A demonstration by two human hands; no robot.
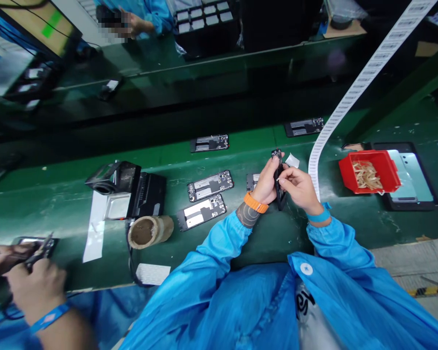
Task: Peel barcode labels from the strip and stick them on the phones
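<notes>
My left hand [265, 182] is wrapped round an opened phone body [278, 171], which it holds on edge above the green bench. Against the phone's side, my right hand [297, 187] has thumb and forefinger pinched together; a tiny pale bit seems to show at the fingertips, too small to name. Behind my left hand another phone body [253, 182] lies partly hidden. To the left lie two more opened phone bodies, an upper one [210, 185] and a lower one [202, 212]. A small white piece [292, 161] rests just beyond my right hand.
A red bin [345, 170] of pale strips stands right, beside light-green phone panels [418, 177] on a black tray. A barcode label strip [345, 104] hangs down to the bench. A cardboard roll [164, 228] and black device [148, 194] stand left, near a co-worker's hands [36, 277].
</notes>
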